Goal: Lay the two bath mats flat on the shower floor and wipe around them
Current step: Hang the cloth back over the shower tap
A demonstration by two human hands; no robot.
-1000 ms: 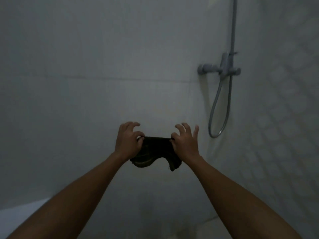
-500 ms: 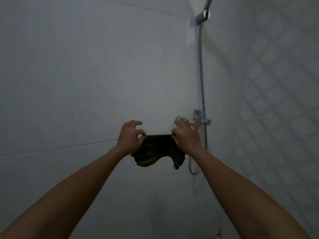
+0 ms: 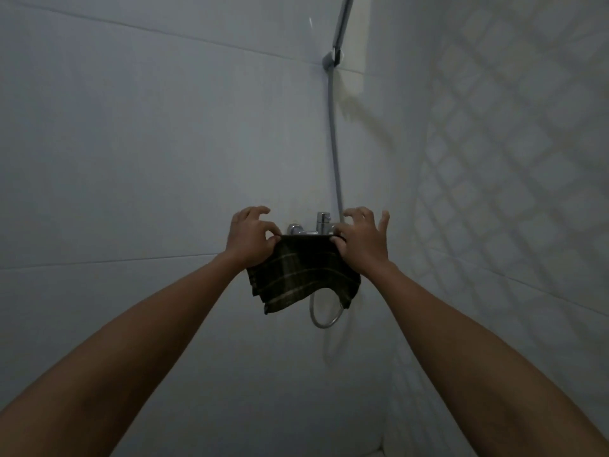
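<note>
A small dark cloth with pale checked lines (image 3: 301, 275) hangs stretched between my two hands at arm's length. My left hand (image 3: 248, 237) pinches its upper left corner between thumb and forefinger. My right hand (image 3: 361, 242) pinches the upper right corner, the other fingers spread. The cloth hangs directly in front of the shower mixer tap (image 3: 313, 227), hiding the tap's lower part. No bath mat and no floor are in view.
White tiled walls meet in a corner at the right; the right wall (image 3: 494, 159) has a diamond pattern. A shower rail (image 3: 336, 127) rises from the tap, a hose loop (image 3: 324, 311) hangs below the cloth. A pale ledge shows at bottom right (image 3: 379, 451).
The view has tilted up and swung toward the shower tap. Both hands, still holding the cloth, now sit right in front of the tap; before, it stood off to their right.
</note>
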